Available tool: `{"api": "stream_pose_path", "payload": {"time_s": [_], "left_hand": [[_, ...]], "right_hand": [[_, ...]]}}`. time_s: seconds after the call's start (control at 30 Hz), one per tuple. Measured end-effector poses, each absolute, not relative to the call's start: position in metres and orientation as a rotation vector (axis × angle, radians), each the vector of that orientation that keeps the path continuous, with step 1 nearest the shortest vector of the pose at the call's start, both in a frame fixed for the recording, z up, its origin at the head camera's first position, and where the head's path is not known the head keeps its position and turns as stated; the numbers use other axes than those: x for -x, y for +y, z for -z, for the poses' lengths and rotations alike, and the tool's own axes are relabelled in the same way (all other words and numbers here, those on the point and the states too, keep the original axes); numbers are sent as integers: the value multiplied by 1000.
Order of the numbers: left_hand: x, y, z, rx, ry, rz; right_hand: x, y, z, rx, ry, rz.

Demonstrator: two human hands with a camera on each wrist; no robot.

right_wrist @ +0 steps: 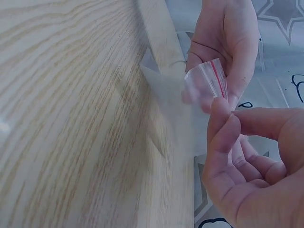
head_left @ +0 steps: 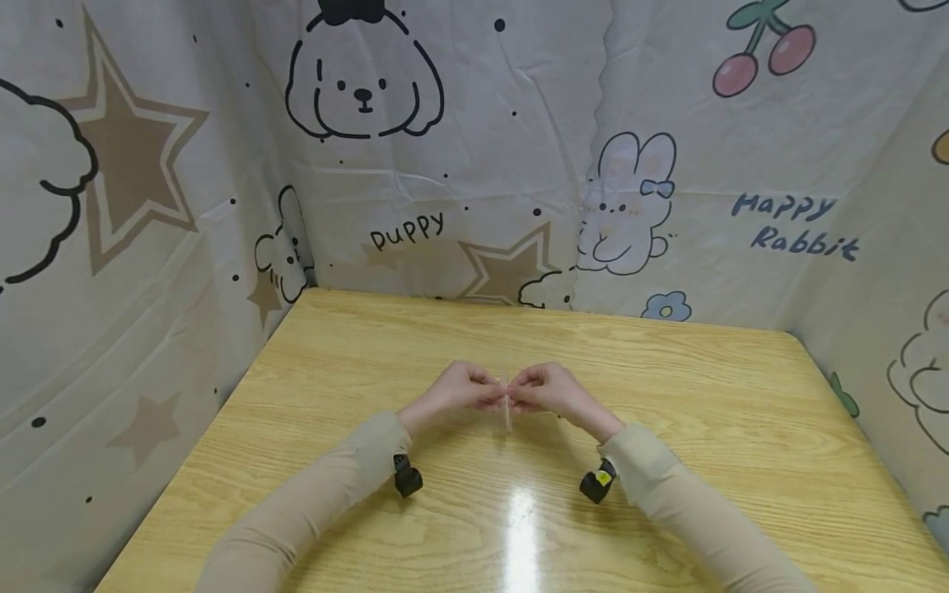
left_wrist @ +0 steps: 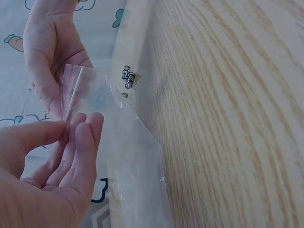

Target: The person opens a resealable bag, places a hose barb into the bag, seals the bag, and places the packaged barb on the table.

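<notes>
A clear zip-lock bag (head_left: 507, 412) with a red line along its mouth hangs upright between both hands over the table. My left hand (head_left: 465, 387) pinches the bag's top edge between thumb and fingertips. From the other side, my right hand (head_left: 550, 389) pinches the same zip edge, fingertips close to the left ones. In the right wrist view, the red-lined strip (right_wrist: 218, 78) sticks up above the pinching fingers. Several small shiny metal balls (left_wrist: 128, 79) lie in a cluster on the table near the right hand, seen beyond the bag in the left wrist view.
The wooden table (head_left: 356, 329) reaches back to a printed cloth curtain (head_left: 460, 165), which also stands along the left and right sides. A black wrist camera (head_left: 407, 476) hangs under the left cuff, another black camera (head_left: 596, 484) under the right.
</notes>
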State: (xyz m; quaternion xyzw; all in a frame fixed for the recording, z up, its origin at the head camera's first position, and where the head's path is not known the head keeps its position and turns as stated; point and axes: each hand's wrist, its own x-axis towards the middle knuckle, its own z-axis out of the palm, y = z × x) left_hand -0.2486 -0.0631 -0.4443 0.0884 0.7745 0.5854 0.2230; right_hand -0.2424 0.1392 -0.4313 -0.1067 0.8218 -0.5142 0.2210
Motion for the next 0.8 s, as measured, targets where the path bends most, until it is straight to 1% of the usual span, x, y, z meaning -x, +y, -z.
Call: {"api": "stream_pose_path", "payload": {"time_s": [0.8], "left_hand": [[247, -63, 439, -291, 2124, -1595]], "right_hand": [[239, 138, 433, 191, 2274, 1514]]}}
